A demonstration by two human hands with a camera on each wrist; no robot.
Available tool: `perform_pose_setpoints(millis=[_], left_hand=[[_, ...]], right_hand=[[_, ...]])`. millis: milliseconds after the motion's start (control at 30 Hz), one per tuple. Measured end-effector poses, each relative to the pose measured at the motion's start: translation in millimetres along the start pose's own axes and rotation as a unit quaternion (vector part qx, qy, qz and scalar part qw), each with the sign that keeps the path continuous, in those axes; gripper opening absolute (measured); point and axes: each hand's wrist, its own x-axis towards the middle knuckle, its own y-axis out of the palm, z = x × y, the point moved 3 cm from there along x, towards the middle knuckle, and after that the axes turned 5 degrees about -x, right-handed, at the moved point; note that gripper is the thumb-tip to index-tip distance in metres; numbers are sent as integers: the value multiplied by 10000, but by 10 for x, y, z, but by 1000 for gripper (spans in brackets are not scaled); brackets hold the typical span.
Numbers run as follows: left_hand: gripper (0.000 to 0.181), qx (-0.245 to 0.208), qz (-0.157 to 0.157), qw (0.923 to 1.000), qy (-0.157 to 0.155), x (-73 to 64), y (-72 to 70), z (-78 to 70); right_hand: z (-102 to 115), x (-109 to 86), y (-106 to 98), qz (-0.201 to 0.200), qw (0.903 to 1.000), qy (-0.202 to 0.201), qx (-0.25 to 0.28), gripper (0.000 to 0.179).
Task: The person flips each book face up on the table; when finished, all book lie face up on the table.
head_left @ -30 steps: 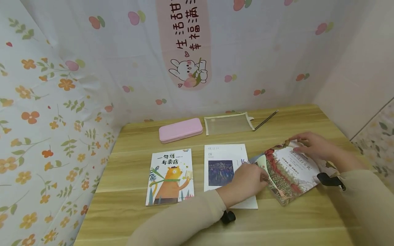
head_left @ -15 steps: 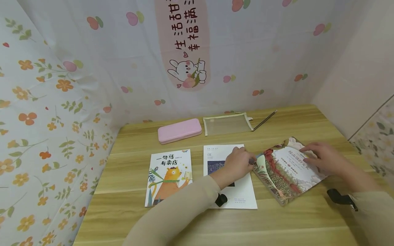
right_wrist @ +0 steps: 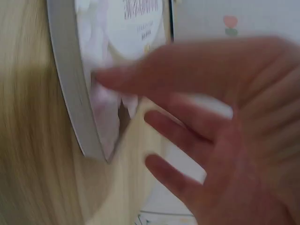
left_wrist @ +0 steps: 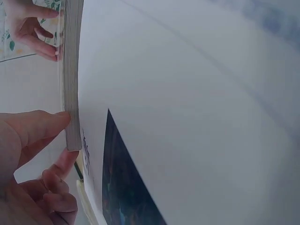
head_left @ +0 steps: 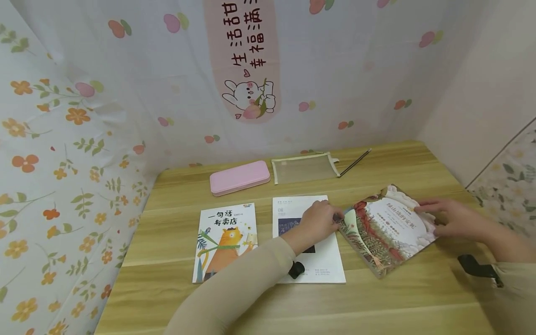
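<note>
A paperback with a red-and-green illustrated cover lies at an angle on the right of the table. My left hand reaches over a white book and pinches the paperback's left corner. In the left wrist view its thumb is against the page edges, with a finger just under the corner. At the paperback's right side is my right hand, thumb and fingers spread near the corner. The right wrist view, blurred, has one fingertip over the cover and the other fingers off the book.
Left of the white book lies a book with an orange cat cover. Along the back are a pink pencil case, a mesh zip pouch and a dark pencil. Printed curtains hang behind the wooden table.
My left hand has shifted left and up to the paperback's corner. My right hand has drawn back from across the cover to its right side. The view has turned slightly right.
</note>
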Motion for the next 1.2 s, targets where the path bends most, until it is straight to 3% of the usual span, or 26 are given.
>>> perform_pose_setpoints(millis=[300,567,767,1033,1200], left_hand=[[24,-186,60,9998,-106,6,14,-1],[28,-192,-15,9997,-114,-2,31,-14],[31,-272,-40,9995,-135,-72,26,-47],[23,-110,-29,9998,153,-133,16,-117],[19,22,29,10000,69,-198,39,-159]], right_hand=[[-23,-110,-3,-137,9997,99,181,79],[-27,-110,-27,-35,9992,325,-219,70],[-83,-96,-39,35,9978,631,-205,63],[-193,-74,-77,-71,9949,977,-220,49],[-233,-37,-83,84,9936,1122,-111,44]])
